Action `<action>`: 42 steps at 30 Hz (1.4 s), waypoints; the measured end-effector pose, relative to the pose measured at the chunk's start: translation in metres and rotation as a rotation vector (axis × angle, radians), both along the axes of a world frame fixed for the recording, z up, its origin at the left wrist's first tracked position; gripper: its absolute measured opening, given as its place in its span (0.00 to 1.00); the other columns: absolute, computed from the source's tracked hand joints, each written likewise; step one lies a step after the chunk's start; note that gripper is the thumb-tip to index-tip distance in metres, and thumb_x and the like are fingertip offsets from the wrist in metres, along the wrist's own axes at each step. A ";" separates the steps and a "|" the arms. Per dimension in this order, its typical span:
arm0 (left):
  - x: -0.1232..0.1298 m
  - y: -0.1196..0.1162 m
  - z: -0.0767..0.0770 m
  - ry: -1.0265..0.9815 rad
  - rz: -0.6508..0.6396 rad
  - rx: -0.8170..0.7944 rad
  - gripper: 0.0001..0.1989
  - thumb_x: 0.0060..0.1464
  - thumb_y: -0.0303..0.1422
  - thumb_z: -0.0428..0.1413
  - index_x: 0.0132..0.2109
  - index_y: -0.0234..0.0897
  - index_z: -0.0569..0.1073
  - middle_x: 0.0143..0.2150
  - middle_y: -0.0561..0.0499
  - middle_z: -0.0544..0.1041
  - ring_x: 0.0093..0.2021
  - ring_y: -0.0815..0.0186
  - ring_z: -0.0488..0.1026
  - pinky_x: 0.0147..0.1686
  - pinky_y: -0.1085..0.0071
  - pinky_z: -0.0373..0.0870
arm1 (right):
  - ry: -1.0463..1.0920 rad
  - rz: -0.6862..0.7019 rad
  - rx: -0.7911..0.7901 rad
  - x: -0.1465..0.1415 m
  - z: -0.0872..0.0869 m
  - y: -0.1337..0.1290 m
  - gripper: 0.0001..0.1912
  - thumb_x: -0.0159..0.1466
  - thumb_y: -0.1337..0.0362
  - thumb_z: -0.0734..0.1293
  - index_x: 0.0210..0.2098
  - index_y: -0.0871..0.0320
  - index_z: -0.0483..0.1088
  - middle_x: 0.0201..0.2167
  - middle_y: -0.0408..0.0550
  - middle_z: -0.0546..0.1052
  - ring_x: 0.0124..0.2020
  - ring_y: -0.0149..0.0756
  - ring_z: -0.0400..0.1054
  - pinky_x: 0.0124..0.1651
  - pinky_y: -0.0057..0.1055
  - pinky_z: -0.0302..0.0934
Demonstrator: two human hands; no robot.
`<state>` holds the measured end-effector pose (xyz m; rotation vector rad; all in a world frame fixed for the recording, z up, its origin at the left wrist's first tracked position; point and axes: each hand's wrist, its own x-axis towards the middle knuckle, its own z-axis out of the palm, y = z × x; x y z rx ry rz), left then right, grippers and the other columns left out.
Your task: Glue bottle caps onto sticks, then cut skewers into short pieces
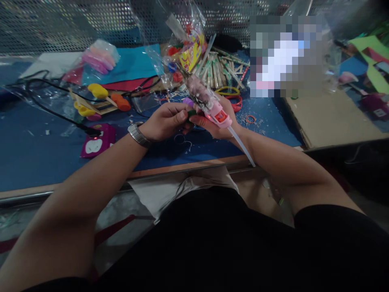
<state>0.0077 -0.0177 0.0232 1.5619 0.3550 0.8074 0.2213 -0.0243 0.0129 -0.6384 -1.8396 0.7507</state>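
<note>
A pink hot glue gun (pixel 215 111) with a dirty, glue-crusted front lies in my right hand (pixel 220 130), nozzle pointing up and to the left. Its red switch glows, and a translucent glue stick (pixel 241 146) sticks out of its back end. My left hand (pixel 167 121) is closed in a pinch on a small dark green piece (pixel 191 115). The right thumb and fingers also reach this piece, so both hands meet there. A purple round piece (pixel 188 101) shows just behind the left fingers; whether it is held, I cannot tell.
A purple power socket (pixel 99 141) with a black cable stands at left. Near it lie wooden sticks with yellow and orange pieces (pixel 99 97). Behind the hands are bundled sticks (pixel 214 73), red-handled scissors (pixel 238 104) and a yellow packet (pixel 193 50). Cardboard (pixel 331 117) lies at right.
</note>
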 end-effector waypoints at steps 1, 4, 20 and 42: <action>0.000 0.000 0.000 0.006 0.001 0.002 0.30 0.60 0.61 0.69 0.32 0.37 0.77 0.25 0.52 0.70 0.23 0.70 0.69 0.21 0.75 0.68 | 0.011 0.001 0.012 -0.001 -0.001 0.000 0.33 0.58 0.30 0.81 0.35 0.51 0.69 0.37 0.46 0.77 0.43 0.47 0.76 0.56 0.50 0.79; 0.000 0.000 0.000 0.002 -0.008 0.008 0.30 0.60 0.61 0.68 0.32 0.37 0.77 0.26 0.52 0.71 0.23 0.70 0.70 0.22 0.75 0.68 | 0.030 0.002 0.032 -0.003 -0.003 -0.001 0.34 0.60 0.30 0.79 0.33 0.51 0.67 0.34 0.44 0.74 0.41 0.45 0.76 0.54 0.48 0.80; -0.003 0.004 -0.003 -0.133 0.201 0.074 0.23 0.55 0.54 0.76 0.41 0.41 0.85 0.29 0.52 0.75 0.23 0.72 0.69 0.22 0.71 0.65 | 0.104 -0.019 -0.011 0.004 0.016 -0.014 0.24 0.64 0.39 0.80 0.40 0.51 0.75 0.39 0.48 0.82 0.43 0.46 0.79 0.54 0.48 0.79; -0.009 0.017 -0.016 -0.121 0.392 0.288 0.28 0.41 0.46 0.84 0.39 0.40 0.79 0.37 0.54 0.82 0.30 0.73 0.76 0.32 0.72 0.77 | 0.059 -0.096 0.081 0.002 0.011 -0.015 0.21 0.68 0.42 0.77 0.35 0.51 0.74 0.30 0.43 0.75 0.30 0.39 0.68 0.38 0.43 0.71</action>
